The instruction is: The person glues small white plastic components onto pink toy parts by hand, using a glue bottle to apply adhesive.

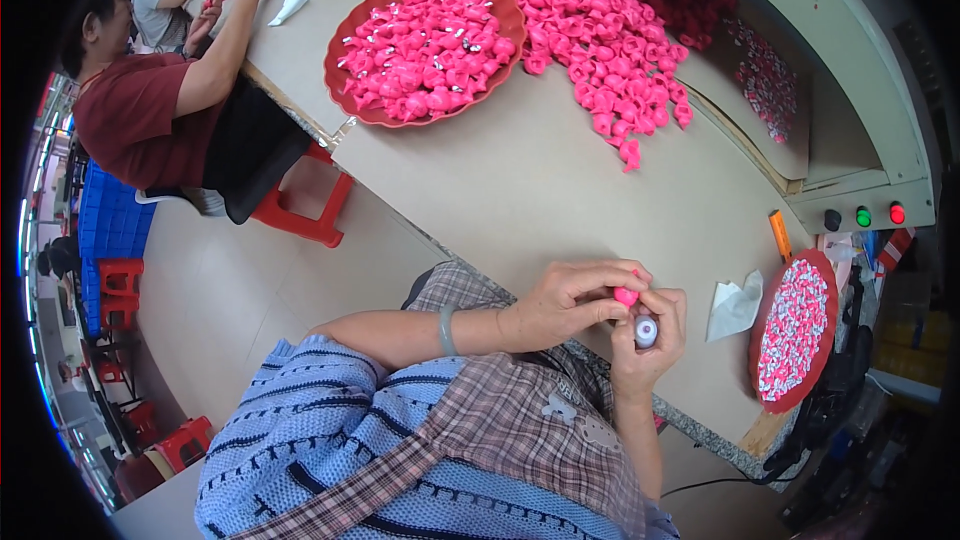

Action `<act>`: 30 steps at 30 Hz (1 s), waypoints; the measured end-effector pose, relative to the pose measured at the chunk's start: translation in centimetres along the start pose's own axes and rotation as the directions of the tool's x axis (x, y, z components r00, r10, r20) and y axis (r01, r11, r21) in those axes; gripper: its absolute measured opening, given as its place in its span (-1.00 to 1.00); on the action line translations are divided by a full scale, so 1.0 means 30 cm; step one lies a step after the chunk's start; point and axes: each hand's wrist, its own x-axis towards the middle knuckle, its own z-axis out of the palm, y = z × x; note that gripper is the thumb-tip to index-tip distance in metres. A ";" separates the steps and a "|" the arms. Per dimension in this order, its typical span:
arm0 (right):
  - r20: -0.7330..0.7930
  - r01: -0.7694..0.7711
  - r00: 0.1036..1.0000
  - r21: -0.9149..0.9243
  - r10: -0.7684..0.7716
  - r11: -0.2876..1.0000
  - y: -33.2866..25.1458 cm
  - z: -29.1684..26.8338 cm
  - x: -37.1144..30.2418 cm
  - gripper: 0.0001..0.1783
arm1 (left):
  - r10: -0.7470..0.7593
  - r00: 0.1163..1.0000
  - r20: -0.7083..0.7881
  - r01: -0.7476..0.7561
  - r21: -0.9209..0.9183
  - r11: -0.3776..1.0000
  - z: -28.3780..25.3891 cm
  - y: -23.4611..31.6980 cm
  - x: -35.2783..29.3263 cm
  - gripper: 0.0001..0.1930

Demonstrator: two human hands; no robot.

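Observation:
Over the near edge of the table my two hands meet. My left hand [565,302], with a pale bangle on its wrist, pinches a small glossy pink plastic piece [626,296] between thumb and fingers. My right hand [664,338] is curled around a small white bottle [646,331] with a purplish tip pointing up. Its fingertips come close to the pink piece; whether they touch it I cannot tell. A red scalloped tray [340,70] of pink pieces with silvery bits stands beyond my hands, to the left. Loose hollow pink pieces [610,50] lie heaped at the far side.
Right of my hands are a crumpled white tissue [735,306], a red tray [826,360] of small pink and silvery parts, and an orange tool [780,236]. A light-coloured machine housing [850,70] with buttons arches over the far right. Another person [150,120] sits working at far left.

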 end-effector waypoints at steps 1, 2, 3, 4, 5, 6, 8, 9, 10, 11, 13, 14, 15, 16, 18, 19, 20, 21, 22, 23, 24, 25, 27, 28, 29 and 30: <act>0.005 0.003 1.000 0.003 -0.003 1.000 0.000 0.000 0.000 -0.69 | 0.001 1.000 -0.005 -0.001 -0.012 1.000 0.001 0.000 0.000 -0.70; 0.011 -0.003 1.000 -0.002 0.003 1.000 0.000 0.001 0.000 -0.68 | 0.002 1.000 -0.010 -0.002 -0.025 1.000 0.002 0.000 -0.002 -0.70; 0.016 -0.010 1.000 -0.008 0.010 1.000 -0.001 0.001 -0.001 -0.68 | 0.003 1.000 -0.015 -0.003 -0.025 1.000 0.002 0.001 -0.004 -0.70; 0.018 -0.008 1.000 -0.007 0.008 1.000 -0.001 0.002 0.001 -0.68 | 0.001 1.000 -0.018 -0.001 -0.021 1.000 0.001 0.002 -0.003 -0.69; 0.018 -0.003 1.000 -0.007 0.003 1.000 -0.001 0.004 0.003 -0.68 | -0.002 1.000 -0.020 0.001 -0.017 1.000 0.000 0.003 -0.002 -0.69; 0.019 0.001 1.000 -0.007 -0.001 1.000 -0.002 0.004 0.004 -0.68 | 0.000 1.000 -0.023 0.000 -0.017 1.000 -0.001 0.004 -0.001 -0.69; 0.020 -0.030 0.999 0.004 0.030 1.000 -0.011 0.004 0.002 -0.71 | 0.003 1.000 -0.006 -0.003 -0.005 1.000 -0.003 0.005 0.001 -0.69; 0.020 -0.062 0.998 0.016 0.062 0.998 -0.014 0.004 0.001 -0.74 | 0.003 1.000 -0.006 -0.003 -0.006 1.000 -0.004 0.005 0.003 -0.69; 0.022 -0.062 0.998 0.016 0.062 0.998 -0.014 0.004 -0.001 -0.74 | 0.007 1.000 -0.005 -0.007 -0.005 1.000 -0.003 0.003 0.003 -0.70; 0.017 -0.057 0.998 0.011 0.056 0.998 -0.014 0.004 -0.002 -0.74 | 0.011 1.000 -0.003 -0.011 -0.004 1.000 -0.003 0.001 0.003 -0.70; 0.014 -0.051 0.999 0.007 0.051 0.999 -0.014 0.004 -0.003 -0.74 | 0.017 1.000 -0.006 -0.017 -0.010 1.000 -0.002 -0.005 -0.001 -0.70; 0.015 -0.047 0.999 0.004 0.047 0.999 -0.015 0.004 -0.003 -0.74 | 0.023 1.000 -0.008 -0.023 -0.015 1.000 -0.001 -0.007 -0.003 -0.70; 0.016 -0.043 0.999 0.002 0.043 0.999 -0.016 0.003 -0.003 -0.73 | 0.022 1.000 -0.010 -0.022 -0.015 1.000 0.000 -0.008 -0.003 -0.70; 0.017 -0.044 0.999 0.003 0.044 0.999 -0.016 0.003 -0.004 -0.73 | 0.032 0.999 -0.009 -0.032 -0.013 0.999 0.000 -0.008 -0.003 -0.70; 0.019 -0.050 0.999 -0.003 0.050 0.999 -0.016 0.002 -0.006 -0.73 | 0.040 0.999 -0.011 -0.040 -0.010 0.999 -0.001 -0.007 -0.004 -0.70; 0.020 -0.051 0.999 -0.003 0.051 0.999 -0.013 0.000 -0.005 -0.73 | 0.043 0.999 -0.003 -0.043 -0.010 0.999 -0.001 -0.006 -0.003 -0.70; 0.018 -0.010 1.000 -0.016 0.010 1.000 -0.008 -0.001 -0.002 -0.71 | 0.046 0.999 0.006 -0.046 -0.010 0.999 -0.002 -0.004 -0.003 -0.71; 0.017 0.031 0.999 -0.029 -0.031 0.999 -0.005 -0.001 -0.002 -0.69 | 0.045 0.999 0.005 -0.045 -0.011 0.999 -0.003 0.000 -0.002 -0.71; 0.018 0.032 0.999 -0.030 -0.031 0.999 -0.004 -0.001 -0.002 -0.69 | 0.044 0.999 0.009 -0.044 -0.009 0.999 -0.005 0.003 -0.001 -0.71; 0.017 0.022 1.000 -0.027 -0.021 0.999 -0.005 0.001 -0.003 -0.69 | 0.043 0.999 0.013 -0.043 -0.008 0.999 -0.007 0.005 -0.001 -0.71; 0.016 0.012 1.000 -0.025 -0.011 1.000 -0.005 0.002 -0.004 -0.69 | 0.044 0.999 0.013 -0.044 -0.010 0.999 -0.008 0.003 -0.002 -0.71; 0.017 0.011 1.000 -0.019 -0.011 1.000 -0.002 0.000 -0.004 -0.69 | 0.047 0.999 0.009 -0.046 -0.008 0.999 -0.006 0.001 0.000 -0.71; 0.010 0.007 1.000 0.004 -0.007 1.000 0.004 -0.003 -0.004 -0.69 | 0.048 0.999 0.004 -0.048 -0.001 0.999 0.000 0.002 0.002 -0.71; 0.012 0.009 1.000 0.004 -0.009 1.000 0.002 -0.001 -0.002 -0.69 | 0.047 0.999 0.004 -0.047 0.004 0.999 -0.002 0.005 0.001 -0.71; 0.013 0.018 1.000 -0.005 -0.017 1.000 -0.001 0.001 0.001 -0.69 | 0.046 0.999 0.003 -0.047 0.009 0.999 -0.004 0.007 0.002 -0.70; 0.013 0.026 1.000 -0.014 -0.026 1.000 -0.002 0.002 0.004 -0.69 | 0.049 0.999 0.001 -0.049 0.010 0.999 -0.006 0.005 0.003 -0.70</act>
